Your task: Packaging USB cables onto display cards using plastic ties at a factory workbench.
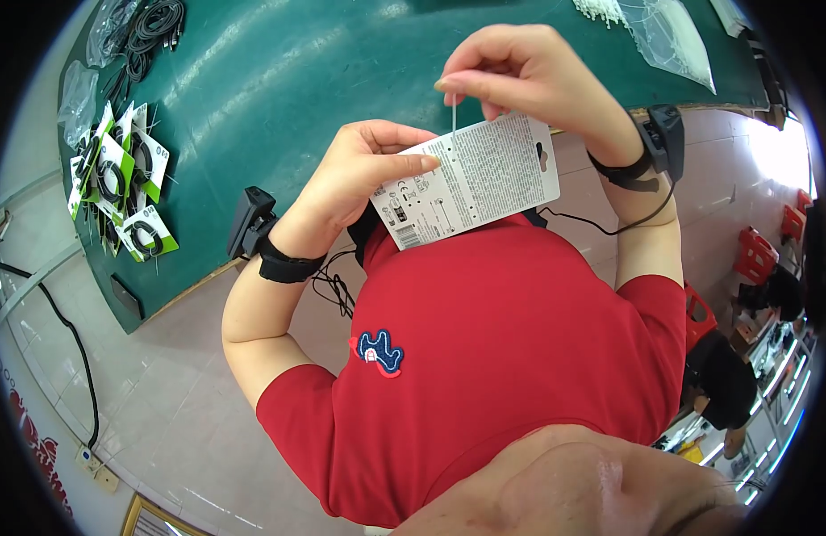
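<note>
A white packaging card (507,174) with fine print, a barcode and a hang hole is held at a tilt over the table's near edge. My left hand (364,165) grips its left end, thumb on the printed face. Above the card's upper edge, my right hand (529,71) pinches the upper end of a thin white cable tie (454,121) between thumb and forefinger. The tie runs down to the card near my left thumb. Whatever is on the card's underside is hidden.
On the green table (297,80), carded black cables (118,179) are heaped at the left, with coiled black cables (154,36) behind. A clear bag of white ties (667,40) lies at the far right. A dark flat object (127,297) sits at the near-left corner.
</note>
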Demonstrator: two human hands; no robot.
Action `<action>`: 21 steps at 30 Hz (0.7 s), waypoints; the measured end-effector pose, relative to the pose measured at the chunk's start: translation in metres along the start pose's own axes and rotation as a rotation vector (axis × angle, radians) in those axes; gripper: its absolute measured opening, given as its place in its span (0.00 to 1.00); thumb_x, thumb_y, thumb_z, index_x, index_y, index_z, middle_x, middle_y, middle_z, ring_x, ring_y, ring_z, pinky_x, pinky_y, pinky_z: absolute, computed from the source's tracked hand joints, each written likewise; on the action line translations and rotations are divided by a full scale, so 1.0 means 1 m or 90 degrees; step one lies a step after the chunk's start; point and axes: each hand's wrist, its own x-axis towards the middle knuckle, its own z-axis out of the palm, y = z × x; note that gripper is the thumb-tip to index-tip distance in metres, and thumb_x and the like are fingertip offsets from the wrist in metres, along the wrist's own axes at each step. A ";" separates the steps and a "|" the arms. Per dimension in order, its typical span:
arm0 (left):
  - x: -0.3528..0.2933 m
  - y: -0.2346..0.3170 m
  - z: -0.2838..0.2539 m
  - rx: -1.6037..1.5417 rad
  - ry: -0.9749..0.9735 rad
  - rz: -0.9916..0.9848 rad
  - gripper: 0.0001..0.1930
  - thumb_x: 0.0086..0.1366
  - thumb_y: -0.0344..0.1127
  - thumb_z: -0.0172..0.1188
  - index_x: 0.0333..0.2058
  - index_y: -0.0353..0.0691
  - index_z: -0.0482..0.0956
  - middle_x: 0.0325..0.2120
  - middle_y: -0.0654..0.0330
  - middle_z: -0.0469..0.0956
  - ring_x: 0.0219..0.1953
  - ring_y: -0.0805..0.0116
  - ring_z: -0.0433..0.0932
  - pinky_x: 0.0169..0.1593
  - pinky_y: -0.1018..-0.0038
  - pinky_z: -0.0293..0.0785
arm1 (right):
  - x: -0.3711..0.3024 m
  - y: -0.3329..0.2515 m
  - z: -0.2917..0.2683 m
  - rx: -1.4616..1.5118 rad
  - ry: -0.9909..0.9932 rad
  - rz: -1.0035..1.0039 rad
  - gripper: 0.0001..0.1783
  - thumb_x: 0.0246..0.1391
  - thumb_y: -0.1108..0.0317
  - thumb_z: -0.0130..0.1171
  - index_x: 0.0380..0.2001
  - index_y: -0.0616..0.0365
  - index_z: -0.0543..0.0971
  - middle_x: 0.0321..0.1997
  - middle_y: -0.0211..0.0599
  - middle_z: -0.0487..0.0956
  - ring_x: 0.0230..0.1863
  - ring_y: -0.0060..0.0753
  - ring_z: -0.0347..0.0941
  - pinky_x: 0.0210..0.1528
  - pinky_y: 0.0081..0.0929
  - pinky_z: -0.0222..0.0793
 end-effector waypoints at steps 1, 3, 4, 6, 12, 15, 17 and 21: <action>0.000 -0.001 0.000 -0.005 -0.003 0.004 0.14 0.59 0.23 0.66 0.44 0.29 0.81 0.37 0.52 0.84 0.38 0.68 0.84 0.44 0.74 0.81 | 0.000 0.001 0.004 0.022 -0.027 0.034 0.07 0.52 0.70 0.66 0.36 0.57 0.83 0.32 0.34 0.79 0.34 0.30 0.76 0.37 0.23 0.70; 0.001 -0.001 -0.001 -0.016 -0.014 0.014 0.14 0.58 0.23 0.66 0.44 0.30 0.81 0.37 0.53 0.84 0.38 0.69 0.84 0.45 0.75 0.80 | -0.003 0.013 0.014 -0.075 -0.021 -0.092 0.07 0.51 0.70 0.67 0.35 0.57 0.83 0.30 0.33 0.78 0.34 0.31 0.75 0.37 0.24 0.70; 0.001 -0.001 -0.001 -0.016 -0.013 0.014 0.14 0.58 0.23 0.66 0.44 0.30 0.81 0.37 0.53 0.84 0.38 0.69 0.84 0.45 0.75 0.80 | -0.004 0.021 0.020 -0.169 -0.018 -0.220 0.07 0.51 0.70 0.67 0.34 0.57 0.82 0.29 0.33 0.77 0.33 0.32 0.75 0.37 0.26 0.70; 0.002 -0.002 -0.002 0.004 -0.028 0.020 0.13 0.58 0.23 0.66 0.44 0.30 0.81 0.37 0.54 0.84 0.39 0.70 0.83 0.45 0.75 0.80 | -0.005 0.025 0.024 -0.262 -0.013 -0.347 0.07 0.50 0.70 0.68 0.33 0.58 0.82 0.27 0.32 0.77 0.33 0.33 0.74 0.37 0.27 0.69; 0.003 -0.004 -0.001 -0.007 -0.049 0.034 0.13 0.58 0.23 0.66 0.43 0.30 0.82 0.37 0.55 0.84 0.38 0.70 0.83 0.45 0.76 0.79 | -0.016 0.023 0.027 -0.239 0.025 -0.343 0.06 0.47 0.72 0.69 0.30 0.56 0.82 0.28 0.31 0.76 0.32 0.32 0.72 0.35 0.28 0.67; 0.004 -0.004 0.001 -0.006 -0.037 0.034 0.15 0.57 0.23 0.67 0.43 0.27 0.80 0.35 0.51 0.84 0.35 0.71 0.83 0.41 0.78 0.79 | -0.017 0.026 0.024 -0.219 0.016 -0.334 0.06 0.47 0.72 0.69 0.30 0.56 0.81 0.30 0.31 0.77 0.33 0.33 0.71 0.36 0.29 0.67; 0.005 -0.004 0.001 -0.001 -0.036 0.037 0.15 0.57 0.23 0.67 0.43 0.27 0.80 0.35 0.52 0.84 0.35 0.71 0.83 0.41 0.78 0.79 | -0.016 0.028 0.023 -0.242 0.006 -0.374 0.07 0.47 0.72 0.69 0.31 0.56 0.81 0.32 0.31 0.77 0.34 0.33 0.71 0.36 0.30 0.67; 0.005 -0.003 0.000 0.012 -0.031 0.043 0.15 0.56 0.24 0.68 0.43 0.27 0.81 0.34 0.52 0.84 0.35 0.71 0.83 0.41 0.78 0.79 | -0.017 0.025 0.021 -0.280 -0.011 -0.418 0.07 0.47 0.73 0.69 0.31 0.56 0.81 0.33 0.31 0.77 0.35 0.34 0.72 0.36 0.30 0.67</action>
